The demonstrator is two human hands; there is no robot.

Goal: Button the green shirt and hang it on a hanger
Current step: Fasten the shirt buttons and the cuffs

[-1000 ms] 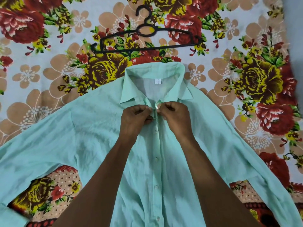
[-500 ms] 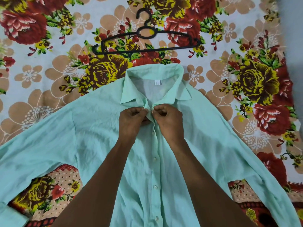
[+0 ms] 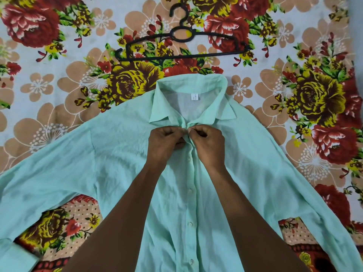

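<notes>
A pale green shirt (image 3: pixel 117 154) lies front up on a flowered bedsheet, sleeves spread to both sides, collar at the far end. Several buttons down the placket (image 3: pixel 190 191) are fastened. My left hand (image 3: pixel 165 142) and my right hand (image 3: pixel 207 143) pinch the two front edges together just below the collar, fingertips touching over the top button, which they hide. A black plastic hanger (image 3: pixel 182 46) lies flat on the sheet beyond the collar, hook pointing away, apart from the shirt.
The flowered bedsheet (image 3: pixel 59 85) covers the whole surface. A grey strip (image 3: pixel 358 36) runs down the far right edge. My forearms cross the lower shirt front.
Both hands have crept slightly up the placket toward the collar and closed tighter together; the button glimpsed between the fingertips a second ago is now covered.
</notes>
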